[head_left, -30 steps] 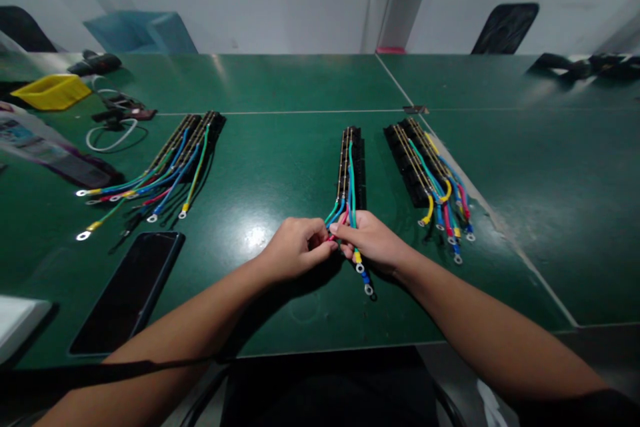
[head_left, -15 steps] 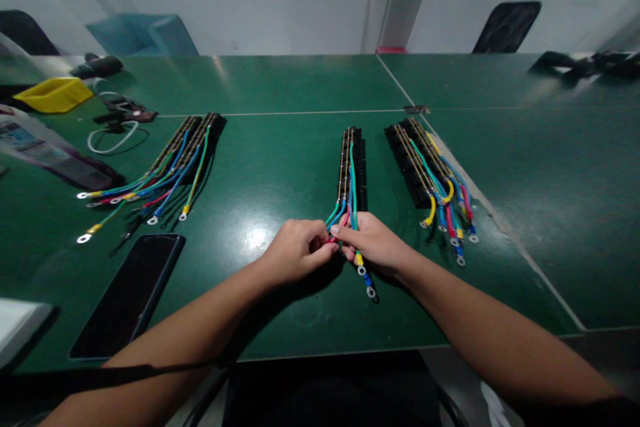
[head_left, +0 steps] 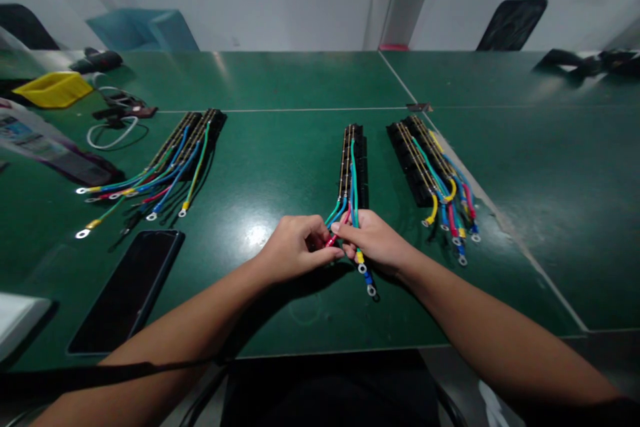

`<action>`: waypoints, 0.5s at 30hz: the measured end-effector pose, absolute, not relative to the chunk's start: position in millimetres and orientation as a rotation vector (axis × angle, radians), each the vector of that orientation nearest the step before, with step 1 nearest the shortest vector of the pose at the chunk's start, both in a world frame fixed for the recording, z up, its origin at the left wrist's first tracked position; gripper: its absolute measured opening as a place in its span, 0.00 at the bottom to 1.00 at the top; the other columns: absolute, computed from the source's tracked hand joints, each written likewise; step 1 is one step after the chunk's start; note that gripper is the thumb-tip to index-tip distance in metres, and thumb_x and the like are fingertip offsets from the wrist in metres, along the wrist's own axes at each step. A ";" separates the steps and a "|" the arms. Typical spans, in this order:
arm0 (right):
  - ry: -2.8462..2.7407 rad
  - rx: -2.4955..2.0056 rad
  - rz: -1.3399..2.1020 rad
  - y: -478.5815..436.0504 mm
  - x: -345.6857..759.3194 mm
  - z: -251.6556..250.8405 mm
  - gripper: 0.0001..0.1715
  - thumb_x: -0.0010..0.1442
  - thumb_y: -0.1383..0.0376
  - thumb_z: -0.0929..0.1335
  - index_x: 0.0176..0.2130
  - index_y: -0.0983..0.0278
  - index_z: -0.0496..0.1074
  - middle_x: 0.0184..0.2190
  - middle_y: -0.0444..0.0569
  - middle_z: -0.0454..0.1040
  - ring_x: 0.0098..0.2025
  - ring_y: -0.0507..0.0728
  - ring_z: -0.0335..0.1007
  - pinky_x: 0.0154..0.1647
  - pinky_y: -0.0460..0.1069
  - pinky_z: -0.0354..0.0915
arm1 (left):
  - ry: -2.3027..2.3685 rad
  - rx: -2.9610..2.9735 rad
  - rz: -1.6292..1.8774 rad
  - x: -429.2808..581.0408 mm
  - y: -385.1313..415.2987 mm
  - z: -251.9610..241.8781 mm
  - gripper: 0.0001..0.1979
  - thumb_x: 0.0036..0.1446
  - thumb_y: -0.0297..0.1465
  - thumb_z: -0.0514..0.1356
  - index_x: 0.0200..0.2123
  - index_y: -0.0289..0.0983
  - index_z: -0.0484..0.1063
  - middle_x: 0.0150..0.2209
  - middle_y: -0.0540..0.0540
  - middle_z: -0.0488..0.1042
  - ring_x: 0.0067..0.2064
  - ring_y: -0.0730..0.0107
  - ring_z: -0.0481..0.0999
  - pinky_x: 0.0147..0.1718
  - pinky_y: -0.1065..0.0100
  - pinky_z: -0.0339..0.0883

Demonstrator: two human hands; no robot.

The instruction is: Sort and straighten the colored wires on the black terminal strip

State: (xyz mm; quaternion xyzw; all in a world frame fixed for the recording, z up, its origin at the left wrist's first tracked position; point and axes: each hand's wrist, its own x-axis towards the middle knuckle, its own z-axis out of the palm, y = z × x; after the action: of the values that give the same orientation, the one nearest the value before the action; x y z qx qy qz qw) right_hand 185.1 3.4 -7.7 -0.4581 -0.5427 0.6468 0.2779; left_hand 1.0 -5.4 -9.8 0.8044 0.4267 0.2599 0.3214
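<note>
In the middle of the table lies a black terminal block (head_left: pixel 354 163) with brass strips and green, blue and red wires leading toward me. My left hand (head_left: pixel 299 248) is closed round the red wire (head_left: pixel 331 240) near its end, which its fingers partly hide. Close against it, my right hand (head_left: pixel 376 240) pinches the same red wire between thumb and fingers. Green and blue wires cross over the right hand's fingers. Their ends, a yellow-sleeved ring terminal (head_left: pixel 362 267) and a blue-sleeved ring terminal (head_left: pixel 371 289), hang below it.
Further wired terminal blocks lie left (head_left: pixel 193 137) and right (head_left: pixel 417 160) on the green table (head_left: pixel 280 153). A dark phone (head_left: pixel 127 290) lies by my left forearm. Toward the far left are a plastic bottle (head_left: pixel 50 143), a yellow bin (head_left: pixel 55 90) and a white cable (head_left: pixel 113 145).
My left thumb has shifted slightly down and right, and more of the red wire's end shows between my hands. The right hand keeps its grip; the view has tilted slightly.
</note>
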 end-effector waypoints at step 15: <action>-1.475 -1.197 1.745 3.9 186.5 -9.4 0.13 0.61 0.61 0.65 0.28 0.66 0.66 0.14 0.40 0.66 0.15 0.47 0.58 0.17 0.42 0.53 | 1.100 2.197 0.734 2.4 -7.2 -8.1 0.11 0.57 0.34 0.60 0.26 0.34 0.69 0.21 0.52 0.70 0.22 0.79 0.66 0.22 0.76 0.54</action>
State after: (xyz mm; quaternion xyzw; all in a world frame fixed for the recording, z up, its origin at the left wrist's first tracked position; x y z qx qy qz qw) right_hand 186.5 3.9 -9.4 -0.4459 -0.5494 0.6500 0.2773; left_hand 2.4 -7.2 -8.1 0.8212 0.4114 0.2745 0.2846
